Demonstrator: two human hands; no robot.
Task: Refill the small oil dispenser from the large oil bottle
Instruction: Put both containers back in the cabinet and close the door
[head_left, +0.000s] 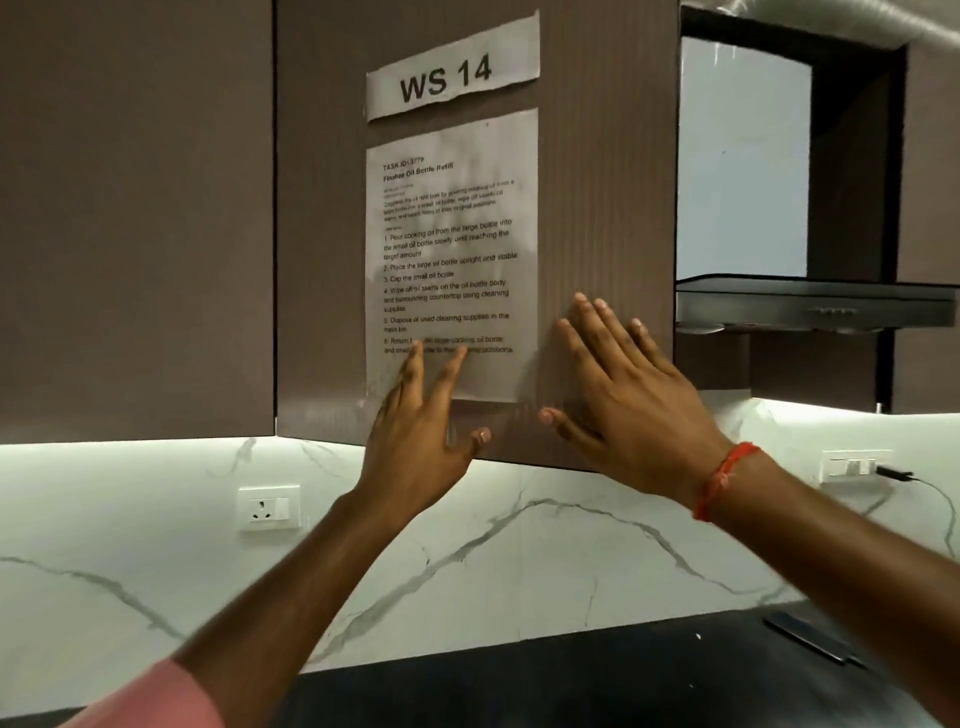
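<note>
Brown cupboard door has a paper sheet with 6 steps. Left hand lies flat and wide on the sheet's bottom. Right hand lies flat and wide just beside it. No oil bottle or dispenser shows, so which way they point is unknown. Pouring looks not started.

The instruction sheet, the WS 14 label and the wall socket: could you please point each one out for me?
Instruction sheet (452, 249), head view, on the middle of the printed page.
WS 14 label (447, 78), head view, on the printed lettering.
Wall socket (268, 507), head view, on the white faceplate.
</note>
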